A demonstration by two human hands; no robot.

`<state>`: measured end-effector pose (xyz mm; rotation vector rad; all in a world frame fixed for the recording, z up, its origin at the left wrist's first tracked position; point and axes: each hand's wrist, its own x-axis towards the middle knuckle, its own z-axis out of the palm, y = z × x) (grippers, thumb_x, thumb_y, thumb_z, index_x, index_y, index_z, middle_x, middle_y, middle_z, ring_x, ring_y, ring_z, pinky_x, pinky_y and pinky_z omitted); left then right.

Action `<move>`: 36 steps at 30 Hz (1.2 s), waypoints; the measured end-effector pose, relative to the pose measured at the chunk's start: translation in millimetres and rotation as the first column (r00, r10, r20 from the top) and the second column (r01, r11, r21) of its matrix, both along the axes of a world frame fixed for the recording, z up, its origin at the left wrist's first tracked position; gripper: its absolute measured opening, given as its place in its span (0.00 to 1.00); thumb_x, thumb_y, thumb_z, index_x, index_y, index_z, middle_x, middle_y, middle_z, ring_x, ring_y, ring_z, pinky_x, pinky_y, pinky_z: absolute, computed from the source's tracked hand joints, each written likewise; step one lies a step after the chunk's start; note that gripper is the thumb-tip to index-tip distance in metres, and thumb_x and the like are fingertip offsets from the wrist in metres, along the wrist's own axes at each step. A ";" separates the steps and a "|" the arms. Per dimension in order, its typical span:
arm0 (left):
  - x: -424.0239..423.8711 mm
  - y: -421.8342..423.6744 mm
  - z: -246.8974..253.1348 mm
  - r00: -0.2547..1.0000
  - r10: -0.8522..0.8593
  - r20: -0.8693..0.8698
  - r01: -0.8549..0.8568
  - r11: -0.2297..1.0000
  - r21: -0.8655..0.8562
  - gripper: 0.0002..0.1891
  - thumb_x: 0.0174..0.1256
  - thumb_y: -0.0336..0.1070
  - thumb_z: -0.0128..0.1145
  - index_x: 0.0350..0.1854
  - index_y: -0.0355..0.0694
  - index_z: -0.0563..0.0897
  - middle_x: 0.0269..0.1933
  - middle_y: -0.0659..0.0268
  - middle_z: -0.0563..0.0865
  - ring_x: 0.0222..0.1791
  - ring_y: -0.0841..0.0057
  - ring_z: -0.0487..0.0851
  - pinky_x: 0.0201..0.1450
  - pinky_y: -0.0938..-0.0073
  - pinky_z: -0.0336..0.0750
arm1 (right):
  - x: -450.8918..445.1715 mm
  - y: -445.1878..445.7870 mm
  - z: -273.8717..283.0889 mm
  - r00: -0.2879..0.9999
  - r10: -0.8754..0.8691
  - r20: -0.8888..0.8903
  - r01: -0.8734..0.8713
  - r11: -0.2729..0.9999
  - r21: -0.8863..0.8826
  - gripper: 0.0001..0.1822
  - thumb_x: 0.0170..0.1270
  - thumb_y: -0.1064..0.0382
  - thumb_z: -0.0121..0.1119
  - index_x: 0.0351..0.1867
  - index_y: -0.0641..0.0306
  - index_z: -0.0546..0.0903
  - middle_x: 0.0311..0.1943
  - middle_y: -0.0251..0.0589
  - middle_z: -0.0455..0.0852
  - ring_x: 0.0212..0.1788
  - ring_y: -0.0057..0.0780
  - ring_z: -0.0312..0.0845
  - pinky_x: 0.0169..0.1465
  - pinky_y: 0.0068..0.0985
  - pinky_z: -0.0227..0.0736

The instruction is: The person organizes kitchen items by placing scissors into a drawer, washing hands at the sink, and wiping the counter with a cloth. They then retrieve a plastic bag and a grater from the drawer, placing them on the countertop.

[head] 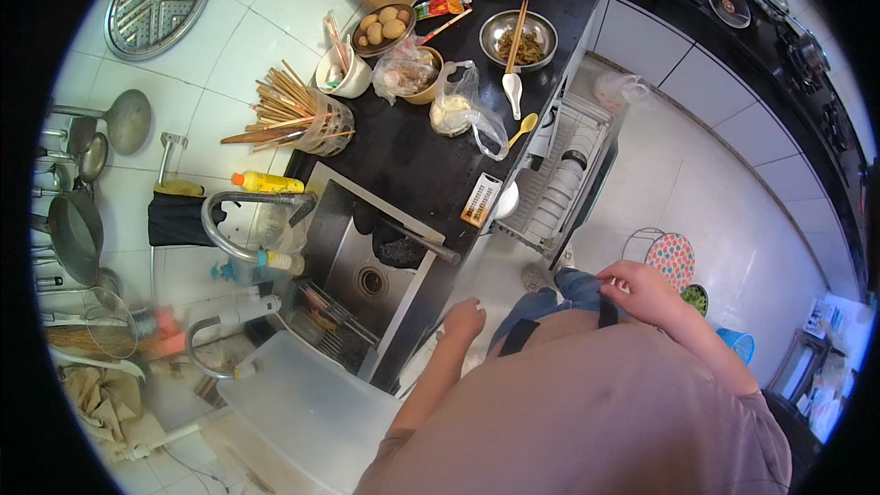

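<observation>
My left hand hangs beside the sink cabinet's front with its fingers curled, and nothing shows in it. At my waist, my right hand has its thumb and fingers bent at the upper end of a dark strap; whether they grip it is unclear. Before me is the steel sink, with a dark cleaver-like tool lying across its edge. Beyond the pulled-out dish drawer, holding bowls, the black counter carries a steel bowl of food with wooden chopsticks across it.
A white spoon, yellow spoon, bagged food, potato-like items and a chopstick holder crowd the counter. The faucet arches by the sink. A patterned round stool stands on the floor, right.
</observation>
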<state>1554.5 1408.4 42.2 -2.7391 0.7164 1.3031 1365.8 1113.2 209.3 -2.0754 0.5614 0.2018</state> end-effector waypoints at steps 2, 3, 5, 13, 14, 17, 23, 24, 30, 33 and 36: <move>-0.7 -1.2 -0.4 1.000 0.009 0.008 -0.009 1.000 0.003 0.19 0.60 0.43 0.53 0.53 0.44 0.78 0.50 0.53 0.82 0.52 0.57 0.79 0.55 0.59 0.73 | -0.7 2.5 -0.2 1.000 -0.019 -0.020 0.020 1.000 0.021 0.11 0.58 0.61 0.60 0.42 0.61 0.82 0.35 0.43 0.84 0.35 0.36 0.81 0.41 0.31 0.75; -2.7 0.2 -1.4 1.000 0.025 0.001 -0.025 1.000 0.001 0.19 0.60 0.43 0.54 0.53 0.44 0.78 0.50 0.53 0.82 0.52 0.57 0.79 0.55 0.59 0.72 | -3.7 4.1 -0.8 0.999 -0.035 -0.035 0.036 0.999 0.031 0.11 0.58 0.61 0.60 0.42 0.61 0.82 0.34 0.43 0.84 0.35 0.36 0.81 0.41 0.31 0.75; -2.3 0.7 -0.4 0.999 0.053 -0.009 -0.053 0.999 0.004 0.19 0.60 0.43 0.54 0.53 0.44 0.79 0.51 0.52 0.82 0.53 0.57 0.79 0.55 0.59 0.72 | -2.7 3.7 -0.9 1.000 -0.008 -0.028 0.008 1.000 -0.015 0.11 0.58 0.61 0.59 0.41 0.61 0.82 0.34 0.43 0.84 0.35 0.38 0.81 0.41 0.32 0.76; -5.7 15.9 -6.4 0.998 0.058 -0.021 -0.058 0.998 0.011 0.19 0.59 0.44 0.56 0.52 0.43 0.79 0.51 0.54 0.82 0.53 0.56 0.79 0.55 0.58 0.72 | -1.1 8.8 -8.3 0.998 0.060 -0.025 -0.061 0.997 -0.049 0.12 0.59 0.59 0.58 0.42 0.60 0.82 0.36 0.43 0.84 0.40 0.41 0.81 0.43 0.35 0.75; -6.8 15.9 -5.0 0.999 0.048 -0.021 -0.047 0.998 0.039 0.19 0.59 0.44 0.56 0.52 0.44 0.79 0.51 0.54 0.82 0.52 0.55 0.79 0.55 0.58 0.73 | -3.0 9.8 -8.5 0.998 0.063 -0.021 -0.064 0.996 -0.059 0.12 0.60 0.58 0.58 0.42 0.60 0.82 0.37 0.43 0.85 0.40 0.42 0.81 0.44 0.35 0.75; -2.4 19.1 -11.0 1.000 0.013 -0.019 -0.012 0.998 0.054 0.19 0.60 0.44 0.56 0.53 0.44 0.79 0.50 0.53 0.83 0.51 0.55 0.80 0.53 0.58 0.74 | -7.1 11.3 -7.8 0.998 0.056 -0.027 -0.058 0.996 -0.069 0.12 0.60 0.58 0.57 0.42 0.59 0.81 0.38 0.43 0.85 0.41 0.42 0.80 0.45 0.36 0.75; 3.6 5.3 -10.9 0.999 0.013 -0.029 -0.012 0.999 0.035 0.19 0.60 0.43 0.55 0.53 0.44 0.79 0.48 0.51 0.83 0.51 0.55 0.80 0.53 0.58 0.74 | -16.0 11.2 -9.5 0.998 0.022 -0.057 -0.025 0.998 -0.056 0.13 0.61 0.58 0.55 0.43 0.61 0.82 0.40 0.44 0.84 0.42 0.43 0.80 0.46 0.36 0.75; 4.5 2.4 -14.9 1.000 -0.010 -0.023 0.011 1.000 0.024 0.19 0.60 0.43 0.55 0.52 0.44 0.80 0.48 0.51 0.84 0.51 0.55 0.80 0.53 0.58 0.74 | -17.3 8.4 -7.7 0.997 0.016 -0.074 -0.020 0.999 -0.046 0.13 0.61 0.58 0.55 0.43 0.61 0.82 0.40 0.44 0.84 0.42 0.43 0.80 0.46 0.37 0.75; 4.7 -12.6 -16.9 0.997 -0.082 0.001 0.082 0.996 0.022 0.19 0.60 0.43 0.54 0.52 0.43 0.80 0.48 0.51 0.83 0.51 0.54 0.80 0.53 0.59 0.74 | -23.8 -14.6 -15.2 1.000 -0.009 -0.029 0.008 1.000 -0.028 0.14 0.61 0.59 0.55 0.43 0.63 0.81 0.40 0.45 0.84 0.41 0.43 0.81 0.47 0.37 0.75; -0.2 -32.0 -15.9 0.997 -0.073 0.004 0.073 0.997 0.033 0.19 0.60 0.43 0.54 0.52 0.43 0.80 0.48 0.52 0.83 0.50 0.54 0.80 0.53 0.59 0.74 | -29.7 -36.6 -24.9 1.000 -0.019 -0.019 0.019 1.000 -0.019 0.13 0.61 0.59 0.55 0.43 0.62 0.81 0.40 0.44 0.84 0.41 0.43 0.81 0.46 0.37 0.75; -5.3 -58.8 -18.1 0.998 -0.068 0.020 0.066 0.996 0.057 0.19 0.59 0.43 0.54 0.52 0.44 0.80 0.47 0.53 0.84 0.49 0.55 0.81 0.53 0.60 0.74 | -36.4 -67.8 -37.2 1.000 -0.021 0.019 0.021 1.000 -0.022 0.12 0.60 0.59 0.57 0.42 0.61 0.81 0.38 0.43 0.84 0.38 0.41 0.81 0.43 0.34 0.76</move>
